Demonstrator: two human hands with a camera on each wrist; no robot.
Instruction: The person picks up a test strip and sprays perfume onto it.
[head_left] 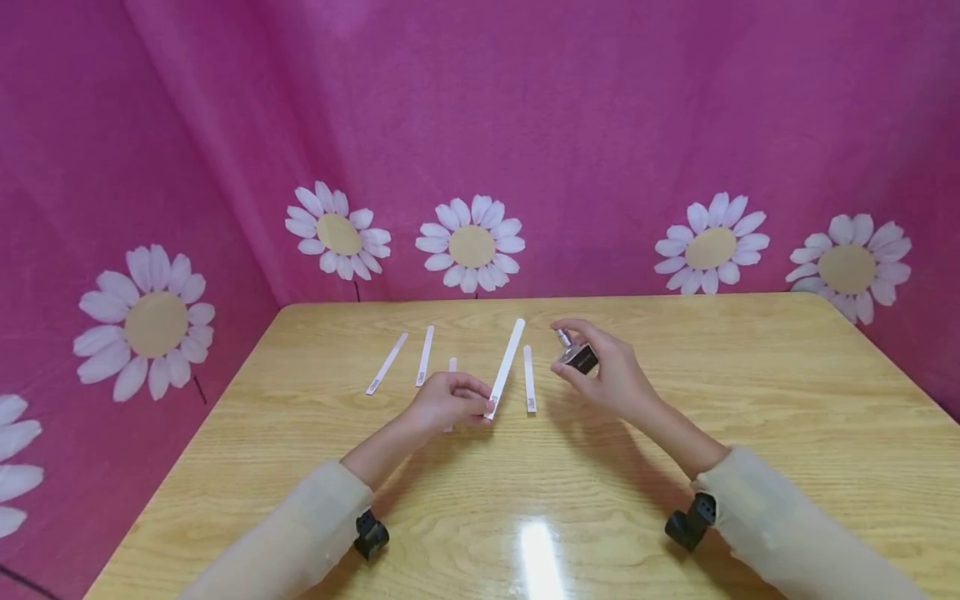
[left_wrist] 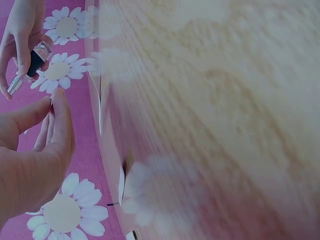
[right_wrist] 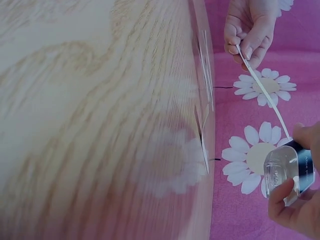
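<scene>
My left hand (head_left: 452, 398) pinches the lower, printed end of a white paper test strip (head_left: 507, 364) between thumb and fingers. The strip slants up and away to the right, raised over the table. In my right hand (head_left: 611, 375) is a small clear perfume bottle (head_left: 581, 357) with a black label and a silver spray neck, its nozzle tilted toward the left. Index finger lies at the top of the sprayer and the thumb supports the bottle from below. In the right wrist view the bottle's glass base (right_wrist: 280, 170) faces the camera, and the strip's far end passes behind the bottle.
Several more white strips lie on the wooden table (head_left: 675, 467): two at left, a strip (head_left: 530, 379) right of the held one, and another partly under my left hand. A pink curtain (head_left: 585, 125) with daisies hangs behind the table. Both wrists carry black cameras.
</scene>
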